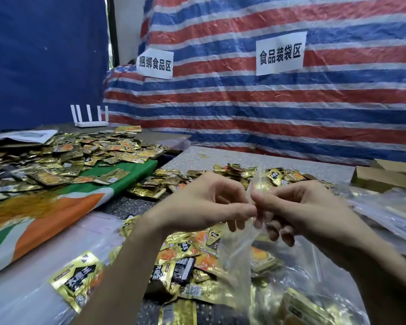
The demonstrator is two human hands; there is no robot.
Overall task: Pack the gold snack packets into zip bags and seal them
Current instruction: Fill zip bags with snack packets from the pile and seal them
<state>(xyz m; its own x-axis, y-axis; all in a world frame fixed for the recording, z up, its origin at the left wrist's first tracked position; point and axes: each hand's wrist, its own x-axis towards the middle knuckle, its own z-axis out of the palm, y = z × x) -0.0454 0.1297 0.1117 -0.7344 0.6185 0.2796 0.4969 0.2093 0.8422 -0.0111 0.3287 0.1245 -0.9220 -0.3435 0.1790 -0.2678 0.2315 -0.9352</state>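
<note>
A clear zip bag (236, 245) hangs in front of me over the table. My left hand (202, 205) and my right hand (300, 207) meet at its top edge and both pinch the bag's mouth between thumb and fingers. The bag looks see-through, and I cannot tell what is inside it. Loose gold snack packets (185, 261) lie heaped on the table right under my hands. More gold packets (239, 172) are scattered beyond my hands.
A big pile of gold packets (56, 160) covers a green and orange sheet (56, 212) at the left. Filled clear bags (314, 301) lie at the lower right. Cardboard boxes (384, 174) stand at the right edge. A white router (89, 116) sits at the back left.
</note>
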